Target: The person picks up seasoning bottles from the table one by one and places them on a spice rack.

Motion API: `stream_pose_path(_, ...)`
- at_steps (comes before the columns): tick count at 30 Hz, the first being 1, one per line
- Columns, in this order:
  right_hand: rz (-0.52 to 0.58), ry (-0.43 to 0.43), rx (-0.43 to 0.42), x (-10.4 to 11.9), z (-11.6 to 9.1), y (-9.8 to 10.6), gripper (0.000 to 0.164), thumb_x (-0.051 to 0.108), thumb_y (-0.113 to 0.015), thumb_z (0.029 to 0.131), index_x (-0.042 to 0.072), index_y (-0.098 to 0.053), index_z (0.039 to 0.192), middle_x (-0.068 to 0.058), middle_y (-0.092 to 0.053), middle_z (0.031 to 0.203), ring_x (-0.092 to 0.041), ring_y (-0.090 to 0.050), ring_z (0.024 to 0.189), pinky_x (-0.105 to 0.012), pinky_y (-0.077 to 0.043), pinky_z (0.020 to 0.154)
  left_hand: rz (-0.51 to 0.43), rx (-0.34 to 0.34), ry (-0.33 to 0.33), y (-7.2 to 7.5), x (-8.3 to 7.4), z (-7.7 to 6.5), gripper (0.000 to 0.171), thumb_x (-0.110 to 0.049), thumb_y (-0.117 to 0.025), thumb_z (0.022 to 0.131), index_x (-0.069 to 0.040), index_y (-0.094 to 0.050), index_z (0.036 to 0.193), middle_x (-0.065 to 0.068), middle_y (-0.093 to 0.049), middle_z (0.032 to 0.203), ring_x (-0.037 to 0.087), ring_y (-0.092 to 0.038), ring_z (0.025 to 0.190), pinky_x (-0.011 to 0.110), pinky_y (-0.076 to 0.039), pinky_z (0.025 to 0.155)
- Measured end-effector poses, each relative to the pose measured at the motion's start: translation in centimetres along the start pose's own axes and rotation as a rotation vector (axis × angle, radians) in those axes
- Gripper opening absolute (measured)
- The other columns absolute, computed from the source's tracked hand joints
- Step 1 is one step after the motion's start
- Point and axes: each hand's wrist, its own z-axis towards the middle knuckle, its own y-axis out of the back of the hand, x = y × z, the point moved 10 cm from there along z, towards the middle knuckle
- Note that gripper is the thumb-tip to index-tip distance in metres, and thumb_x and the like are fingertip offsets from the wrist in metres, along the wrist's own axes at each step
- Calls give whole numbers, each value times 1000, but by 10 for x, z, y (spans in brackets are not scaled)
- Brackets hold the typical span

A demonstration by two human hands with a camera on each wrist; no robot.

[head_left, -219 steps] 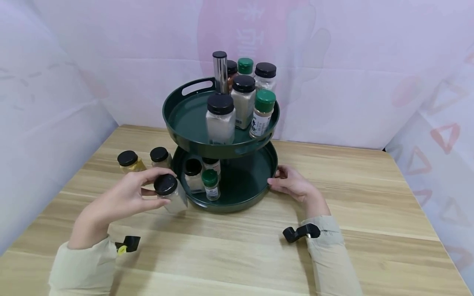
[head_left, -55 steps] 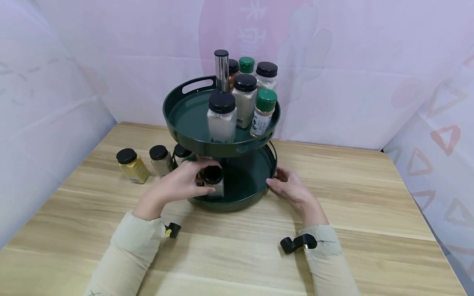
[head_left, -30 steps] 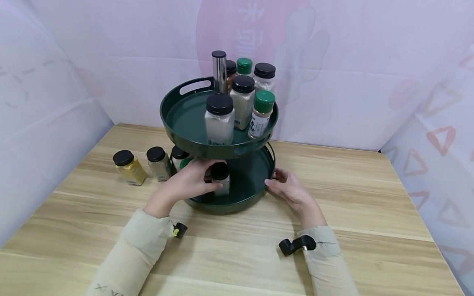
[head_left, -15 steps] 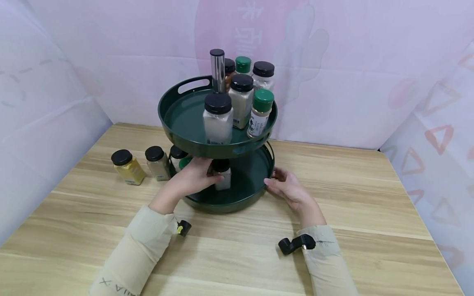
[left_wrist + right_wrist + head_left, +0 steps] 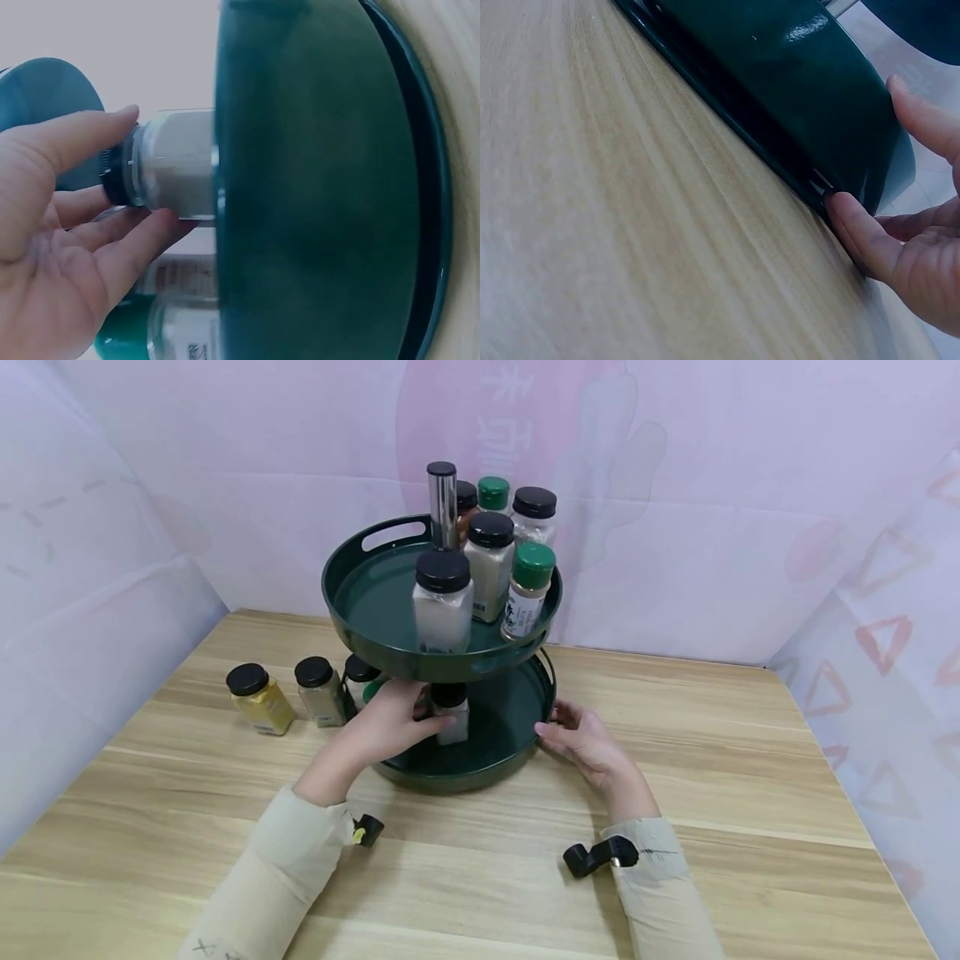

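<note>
A green two-tier rack stands on the table, its lower tray [image 5: 495, 727] under the upper tray [image 5: 375, 602]. My left hand [image 5: 382, 727] reaches between the tiers and holds a black-lidded spice jar [image 5: 454, 727]. In the left wrist view, the thumb is by the lid and the fingers lie along the jar's other side [image 5: 180, 165]. That jar stands upright in the lower tray. Beside it is a green-lidded jar [image 5: 127, 326], partly hidden by the hand in the head view. My right hand [image 5: 588, 743] grips the lower tray's right rim between thumb and fingers.
The upper tray bears several jars, including a large black-lidded one [image 5: 442, 610] and a green-capped one [image 5: 528, 589], around a metal post [image 5: 442, 506]. On the table left of the rack stand a yellow jar [image 5: 266, 706] and a grey-brown jar [image 5: 322, 697]. Fabric walls enclose the table.
The left hand has carried the jar from left of the rack into the lower tray, then a little deeper and rightward. The right hand has stayed on the rim.
</note>
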Motion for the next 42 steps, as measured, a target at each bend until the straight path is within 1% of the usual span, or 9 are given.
stream_pose_path(3, 0, -1, 1, 0, 0, 0, 70, -1, -59, 95, -4, -20, 154, -10, -38, 128, -10, -53, 104, -17, -54, 88, -32, -2, -11, 4, -3, -9, 57, -17, -72, 91, -3, -48, 141, 18, -55, 132, 33, -63, 106, 47, -57, 90)
stream_pose_path(7, -1, -3, -6, 0, 0, 1, 70, -1, -59, 95, -4, -21, 154, -11, -38, 130, -10, -54, 103, -17, -54, 87, -49, 6, -46, 8, -7, -19, 65, -17, -72, 92, -2, -42, 148, 20, -45, 147, 39, -56, 127, 51, -54, 97)
stream_pose_path(14, -3, -9, 4, -1, 1, -1, 72, 0, -59, 96, -3, -19, 155, -14, -37, 136, -10, -55, 104, -18, -54, 90, -72, 3, -99, 23, -5, -33, 56, -13, -71, 92, -5, -48, 142, 18, -53, 143, 37, -55, 129, 54, -53, 97)
stream_pose_path(19, 4, 6, 6, 0, 2, -2, 68, -1, -58, 96, -4, -22, 153, -10, -41, 128, -8, -57, 99, -18, -54, 87, -117, -31, -140, 36, -1, -42, 47, -10, -68, 94, -10, -52, 138, 13, -56, 140, 33, -55, 127, 52, -54, 96)
stream_pose_path(24, 8, 11, 7, 0, 1, -2, 67, -1, -58, 95, -4, -24, 152, -8, -43, 123, -7, -57, 98, -18, -54, 86, -123, -99, -170, 49, 3, -50, 46, -6, -67, 94, -12, -55, 138, 3, -57, 140, 19, -57, 124, 39, -57, 94)
stream_pose_path(30, 13, 5, -1, 0, 0, -1, 68, -1, -59, 94, -3, -24, 152, -9, -42, 126, -8, -56, 99, -18, -55, 85, -150, -228, -236, 68, 7, -60, 49, 8, -67, 89, -7, -58, 134, 11, -61, 133, 3, -56, 123, 16, -54, 92)
stream_pose_path(35, 10, 1, -1, 1, 0, -2, 68, -1, -58, 95, -2, -23, 153, -10, -41, 129, -8, -56, 99, -18, -55, 86, -136, -330, -260, 84, 15, -65, 47, 12, -67, 87, -5, -61, 131, 0, -65, 128, 2, -58, 121, 13, -50, 95)
stream_pose_path(39, 7, 0, 3, 1, -1, -2, 69, 0, -58, 96, -2, -22, 154, -13, -40, 134, -8, -56, 101, -17, -54, 87, -128, -400, -207, 95, 29, -66, 46, 10, -68, 87, -4, -62, 130, -13, -63, 128, -1, -57, 122, 11, -46, 99)
stream_pose_path(42, 6, 0, 0, 1, -1, -2, 69, 0, -58, 95, -2, -21, 154, -14, -39, 136, -9, -56, 102, -18, -54, 86, -113, -449, -139, 100, 40, -67, 47, 7, -68, 88, -6, -60, 133, -9, -62, 132, -3, -51, 128, 29, -47, 109)
